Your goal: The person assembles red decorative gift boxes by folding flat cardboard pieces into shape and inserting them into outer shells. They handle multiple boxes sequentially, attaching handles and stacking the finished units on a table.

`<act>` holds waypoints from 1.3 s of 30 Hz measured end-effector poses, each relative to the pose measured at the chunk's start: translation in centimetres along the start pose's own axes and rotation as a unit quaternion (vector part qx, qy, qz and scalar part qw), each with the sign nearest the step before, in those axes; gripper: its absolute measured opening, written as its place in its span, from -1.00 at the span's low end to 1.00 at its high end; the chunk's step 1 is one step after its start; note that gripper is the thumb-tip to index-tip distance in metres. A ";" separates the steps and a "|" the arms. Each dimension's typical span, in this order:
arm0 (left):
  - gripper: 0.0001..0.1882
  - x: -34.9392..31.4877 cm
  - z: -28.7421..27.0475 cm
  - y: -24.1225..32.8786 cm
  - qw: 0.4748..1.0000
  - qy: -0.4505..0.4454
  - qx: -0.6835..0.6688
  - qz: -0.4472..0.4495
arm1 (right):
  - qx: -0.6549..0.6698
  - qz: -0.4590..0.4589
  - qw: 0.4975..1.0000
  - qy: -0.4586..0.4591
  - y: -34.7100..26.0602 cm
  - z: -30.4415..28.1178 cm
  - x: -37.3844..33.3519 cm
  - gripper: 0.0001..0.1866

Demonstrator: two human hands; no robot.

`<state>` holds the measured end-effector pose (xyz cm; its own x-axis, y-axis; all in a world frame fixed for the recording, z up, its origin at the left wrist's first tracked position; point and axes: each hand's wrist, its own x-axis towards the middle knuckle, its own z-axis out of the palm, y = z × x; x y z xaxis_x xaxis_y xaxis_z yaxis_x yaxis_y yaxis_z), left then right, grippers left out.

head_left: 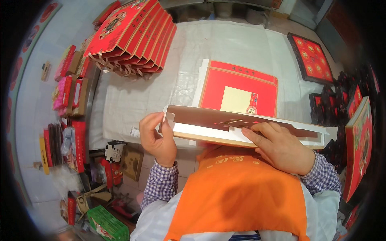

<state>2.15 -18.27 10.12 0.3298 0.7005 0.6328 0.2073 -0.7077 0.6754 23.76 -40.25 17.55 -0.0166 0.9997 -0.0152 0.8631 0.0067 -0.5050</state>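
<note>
A partly folded cardboard gift carton (189,132) lies across in front of me at the near table edge, its long opening facing up. Its inside is white and greyish, and a cut-out pattern shows in the far panel. My left hand (158,136) pinches the flap at the left end between thumb and fingers. Over the near panel, right of the middle, my right hand (277,144) grips the edge with its fingers reaching inside. Just beyond lies a flat red carton (217,88) with a pale yellow square on it. The held carton covers its near part.
Red gift bags (136,36) with ribbon handles stand in a row at the far left of the white-covered table (193,36). A dark-framed red box (309,58) lies far right. Cartons (358,148) are piled at right; packages (64,92) and a green box (106,223) are at left.
</note>
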 end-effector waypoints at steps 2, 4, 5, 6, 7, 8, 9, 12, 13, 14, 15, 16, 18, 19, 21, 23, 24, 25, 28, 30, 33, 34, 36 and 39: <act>-0.73 0.1 -0.3 -0.2 0.997 -0.023 0.028 0.065 | 0.004 0.001 1.000 -0.003 0.1 0.0 0.0 -0.35; -0.70 0.8 -0.9 -1.0 0.986 -0.040 0.046 0.157 | -0.016 -0.006 1.000 0.003 0.0 -0.2 0.1 -0.41; -0.70 1.0 -1.3 -1.3 0.987 -0.047 0.046 0.148 | -0.025 -0.010 1.000 0.006 0.0 -0.2 0.1 -0.44; -0.70 1.1 -1.6 -1.8 0.988 -0.054 0.045 0.139 | -0.022 -0.011 1.000 0.005 0.1 -0.2 0.1 -0.44; -0.70 1.2 -1.7 -1.8 0.989 -0.062 0.046 0.129 | -0.017 -0.013 1.000 0.003 0.1 -0.1 0.1 -0.44; -0.71 1.5 -1.7 -1.5 0.988 -0.069 0.052 0.125 | -0.013 -0.016 1.000 0.002 0.2 0.0 0.2 -0.44; -0.73 2.0 -1.8 -0.8 0.988 -0.076 0.058 0.121 | -0.007 -0.021 1.000 -0.004 0.3 0.0 0.2 -0.45; -0.76 4.1 -1.5 0.4 0.987 -0.135 0.077 0.049 | -0.007 -0.019 1.000 -0.012 0.3 -0.2 -0.1 -0.42; -0.77 4.6 -1.6 0.5 0.983 -0.156 0.091 0.015 | -0.019 -0.022 1.000 -0.005 0.4 -0.1 0.1 -0.39; -0.77 4.6 -1.2 0.5 0.989 -0.124 0.080 0.027 | -0.030 -0.024 0.999 0.003 0.3 -0.1 0.2 -0.35; -0.77 4.3 -1.4 0.6 0.989 -0.120 0.077 0.032 | -0.037 -0.020 0.999 0.008 0.3 -0.2 0.3 -0.35; -0.77 4.0 -1.4 0.5 0.989 -0.120 0.071 0.040 | -0.042 -0.012 0.999 0.016 0.3 -0.3 0.3 -0.35; -0.78 3.5 -1.6 0.2 0.987 -0.125 0.065 0.072 | -0.053 -0.007 0.998 0.029 0.5 -0.5 0.4 -0.36; -0.79 3.2 -2.0 -0.2 0.985 -0.132 0.065 0.094 | -0.057 -0.010 0.998 0.027 0.5 -0.6 0.4 -0.36; -0.78 3.1 -2.6 -0.2 0.976 -0.158 0.075 0.128 | -0.065 -0.016 0.997 0.023 0.4 -0.6 0.3 -0.36; -0.74 3.3 -3.1 0.3 0.966 -0.191 0.090 0.149 | -0.067 -0.021 0.997 0.031 0.3 -0.5 0.5 -0.35; -0.72 3.5 -3.2 0.0 0.955 -0.217 0.101 0.177 | -0.069 -0.023 0.997 0.035 0.2 -0.4 0.5 -0.35; -0.70 3.7 -3.1 -0.1 0.943 -0.238 0.114 0.203 | -0.071 -0.026 0.997 0.033 0.3 -0.4 0.5 -0.35; -0.69 4.6 -2.8 0.0 0.916 -0.291 0.126 0.245 | -0.061 -0.033 0.997 0.039 0.4 0.2 0.4 -0.34; -0.70 5.0 -1.5 0.6 0.909 -0.307 0.113 0.257 | -0.057 -0.018 0.997 0.055 0.8 0.2 -0.2 -0.31; -0.67 4.5 -0.8 0.3 0.900 -0.331 0.088 0.269 | -0.086 -0.061 0.988 0.115 1.6 0.5 -1.2 -0.29; -0.65 4.3 -0.7 -0.1 0.901 -0.335 0.074 0.266 | -0.122 -0.070 0.979 0.145 1.5 0.2 -1.9 -0.35; -0.64 4.2 -0.8 0.4 0.905 -0.344 0.071 0.241 | -0.144 -0.100 0.953 0.246 2.0 0.1 -3.9 -0.46; -0.64 4.3 -0.9 0.9 0.906 -0.365 0.072 0.200 | -0.199 -0.039 0.928 0.314 1.9 0.1 -10.0 -0.66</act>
<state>2.95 -15.80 13.79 0.9161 0.1754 0.3605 0.0378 -0.9330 0.3579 25.54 -50.24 16.65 0.1024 0.8103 0.5769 0.9917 -0.0375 -0.1232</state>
